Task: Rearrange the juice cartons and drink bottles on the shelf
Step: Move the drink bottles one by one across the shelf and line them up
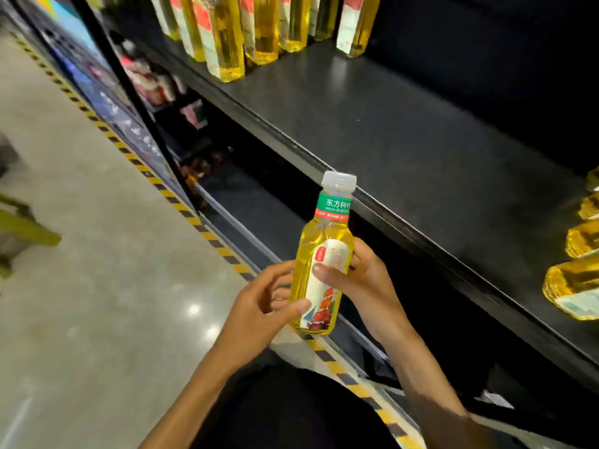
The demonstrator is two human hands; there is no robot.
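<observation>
A yellow drink bottle [321,254] with a white cap and a green-and-red neck label is held upright in front of the black shelf [405,150]. My right hand [363,283] grips its middle, thumb across the white label. My left hand [259,306] holds its lower part, thumb on the front. Several like bottles [227,37] stand in a row at the shelf's back left. More yellow bottles [580,270] line the shelf's right end.
Below the shelf runs a lower dark shelf [259,209] with small dark items further left. A yellow-and-black hazard stripe [181,205] marks the grey floor [81,254] along the shelf base. A yellow-green object [22,231] sits at the far left.
</observation>
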